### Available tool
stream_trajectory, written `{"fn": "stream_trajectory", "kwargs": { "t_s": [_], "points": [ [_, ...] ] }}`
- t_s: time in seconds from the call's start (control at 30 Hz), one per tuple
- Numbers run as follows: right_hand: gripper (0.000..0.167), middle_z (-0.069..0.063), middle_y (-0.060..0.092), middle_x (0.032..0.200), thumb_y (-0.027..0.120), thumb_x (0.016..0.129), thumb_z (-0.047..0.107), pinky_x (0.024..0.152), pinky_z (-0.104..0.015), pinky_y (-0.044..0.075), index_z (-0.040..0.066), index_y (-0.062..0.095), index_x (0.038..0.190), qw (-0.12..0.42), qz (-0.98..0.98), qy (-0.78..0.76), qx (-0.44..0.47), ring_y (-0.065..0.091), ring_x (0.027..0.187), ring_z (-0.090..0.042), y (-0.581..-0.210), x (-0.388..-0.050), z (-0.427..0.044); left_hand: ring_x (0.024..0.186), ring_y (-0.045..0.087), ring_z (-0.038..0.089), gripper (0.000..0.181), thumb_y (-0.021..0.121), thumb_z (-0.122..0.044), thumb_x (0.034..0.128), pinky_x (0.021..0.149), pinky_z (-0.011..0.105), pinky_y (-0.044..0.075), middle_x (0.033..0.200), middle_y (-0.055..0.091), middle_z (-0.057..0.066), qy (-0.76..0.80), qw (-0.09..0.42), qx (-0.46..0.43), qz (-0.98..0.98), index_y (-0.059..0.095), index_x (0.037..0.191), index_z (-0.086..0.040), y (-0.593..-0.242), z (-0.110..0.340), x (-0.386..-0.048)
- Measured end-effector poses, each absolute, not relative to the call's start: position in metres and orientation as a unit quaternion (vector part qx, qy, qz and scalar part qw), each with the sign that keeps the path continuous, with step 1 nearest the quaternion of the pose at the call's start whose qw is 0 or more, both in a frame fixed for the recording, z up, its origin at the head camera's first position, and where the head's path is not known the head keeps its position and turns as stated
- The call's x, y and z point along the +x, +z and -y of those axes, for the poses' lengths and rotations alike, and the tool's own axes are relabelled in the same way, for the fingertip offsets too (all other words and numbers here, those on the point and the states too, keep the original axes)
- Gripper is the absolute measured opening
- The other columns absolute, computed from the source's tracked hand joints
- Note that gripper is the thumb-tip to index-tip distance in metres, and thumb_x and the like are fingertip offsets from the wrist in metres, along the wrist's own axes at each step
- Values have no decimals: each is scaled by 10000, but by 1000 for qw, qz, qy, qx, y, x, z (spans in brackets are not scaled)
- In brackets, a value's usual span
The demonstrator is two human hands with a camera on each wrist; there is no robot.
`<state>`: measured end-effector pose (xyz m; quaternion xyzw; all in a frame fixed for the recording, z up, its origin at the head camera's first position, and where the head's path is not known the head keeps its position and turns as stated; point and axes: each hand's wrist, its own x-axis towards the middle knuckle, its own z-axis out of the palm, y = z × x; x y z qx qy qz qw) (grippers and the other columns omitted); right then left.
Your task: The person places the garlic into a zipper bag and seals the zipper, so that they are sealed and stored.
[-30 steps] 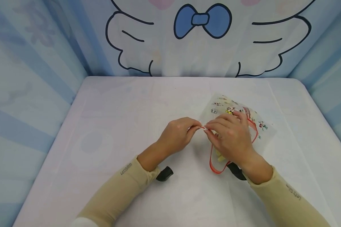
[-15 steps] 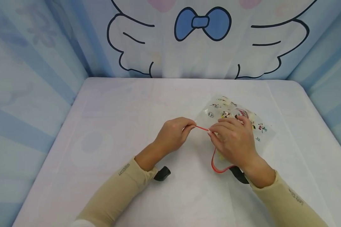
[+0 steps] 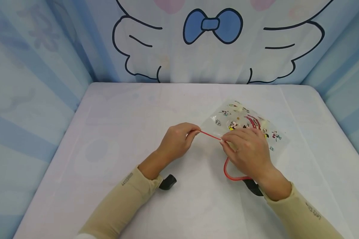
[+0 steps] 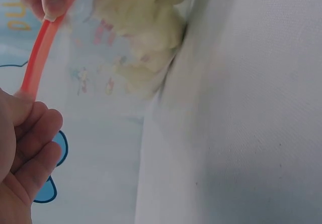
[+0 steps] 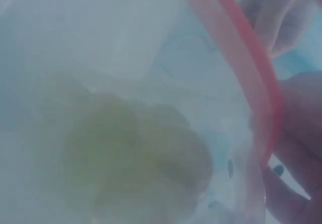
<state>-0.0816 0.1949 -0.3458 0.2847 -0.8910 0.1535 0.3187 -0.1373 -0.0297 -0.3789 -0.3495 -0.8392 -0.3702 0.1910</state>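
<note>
A clear zip bag (image 3: pixel 237 114) printed with small cartoon figures and red lettering is held above the table. Along its mouth runs a red zip strip (image 3: pixel 210 134). My left hand (image 3: pixel 176 141) pinches one end of this strip between thumb and forefinger. Further along, my right hand (image 3: pixel 249 151) pinches the strip, with a small white piece (image 4: pixel 50 18) at its fingertips. The strip is taut between the hands and curves loosely beyond the right one. Inside the bag is a pale yellow lumpy mass (image 4: pixel 146 32), blurred in the right wrist view; its kind cannot be told.
A white cloth covers the table (image 3: pixel 122 109), whose far edge meets a printed curtain (image 3: pixel 209 59). Black devices sit at the left wrist (image 3: pixel 168 182) and right wrist (image 3: pixel 253 188).
The hands, close together a second ago, are now apart. My left hand has moved left with the strip's end, and my right hand slightly right and nearer, lengthening the strip between them.
</note>
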Motion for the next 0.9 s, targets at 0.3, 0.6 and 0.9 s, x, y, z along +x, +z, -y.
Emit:
{"fn": "stream_trajectory", "kwargs": {
  "t_s": [0.3,0.6,0.9],
  "points": [
    [133,-100,749,857,799,767,79,611,-433,499,35,792,892,322,896,142,272,704,772,-299,-346,-77,-195,851,702,212,89,725,-7,904,782,310,574,943,740,101,-384,196,-340,836,742,988,18,-382,36,-141],
    [138,-92,745,871,788,766,90,585,-414,550,36,787,893,320,898,139,268,702,766,-272,-347,-73,-202,849,702,222,97,728,-3,900,770,323,579,943,739,114,-383,195,-326,842,740,991,31,-383,42,-146],
    [126,-91,743,857,789,772,100,601,-409,555,39,784,882,307,907,137,255,698,768,-260,-345,-68,-206,839,696,220,107,733,-25,904,766,325,580,936,738,110,-376,189,-322,848,740,996,29,-383,43,-149]
  ]
}}
